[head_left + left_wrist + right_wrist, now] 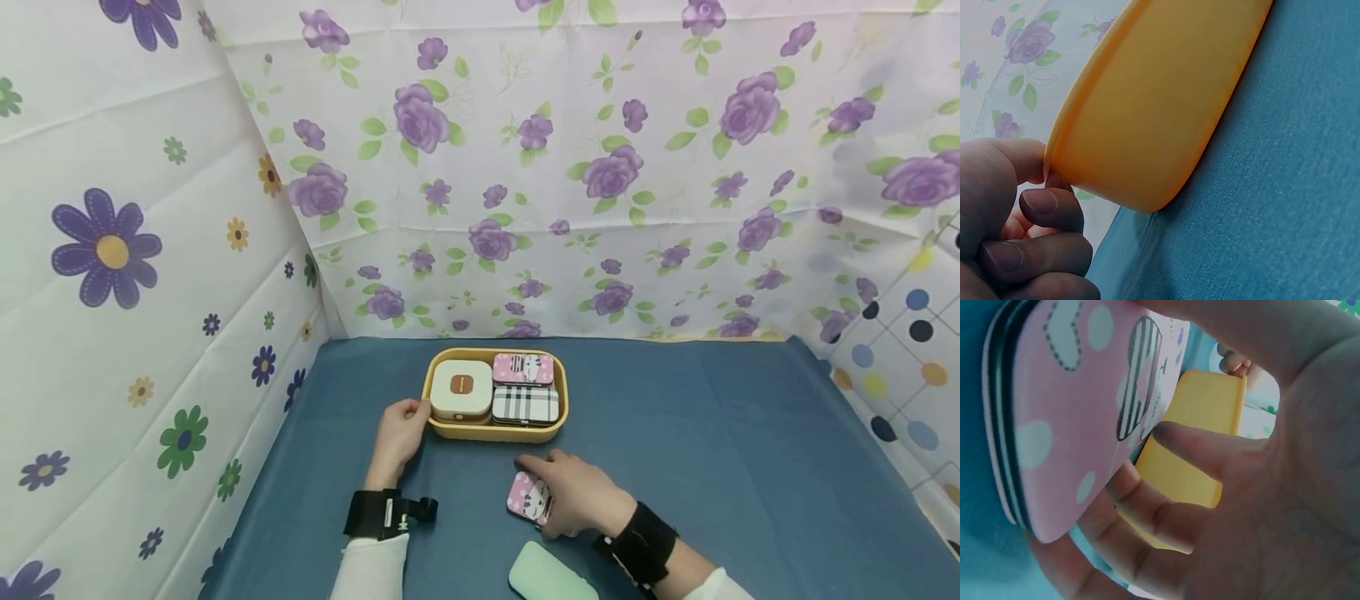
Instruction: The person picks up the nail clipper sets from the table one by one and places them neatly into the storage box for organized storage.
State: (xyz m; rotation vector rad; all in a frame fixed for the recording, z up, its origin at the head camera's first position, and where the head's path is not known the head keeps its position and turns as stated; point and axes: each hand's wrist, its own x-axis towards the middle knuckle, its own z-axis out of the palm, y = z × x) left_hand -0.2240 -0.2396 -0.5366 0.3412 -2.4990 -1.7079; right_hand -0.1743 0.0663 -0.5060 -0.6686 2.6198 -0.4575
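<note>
My left hand pinches the left end of a yellow oval basket by its rim; in the left wrist view the thumb and forefinger meet on the rim. Inside sit a cream square case with a brown label, another pink case and a plaid case. In front of the basket, my right hand grips a small pink case with white dots and a cartoon figure. The right wrist view shows fingers and thumb about the pink case's edges, close over the cloth.
A mint-green rounded case lies at the front edge of the view, just below the right hand. Blue cloth covers the table. Floral sheets stand behind it and at the left, with a dotted sheet at the right.
</note>
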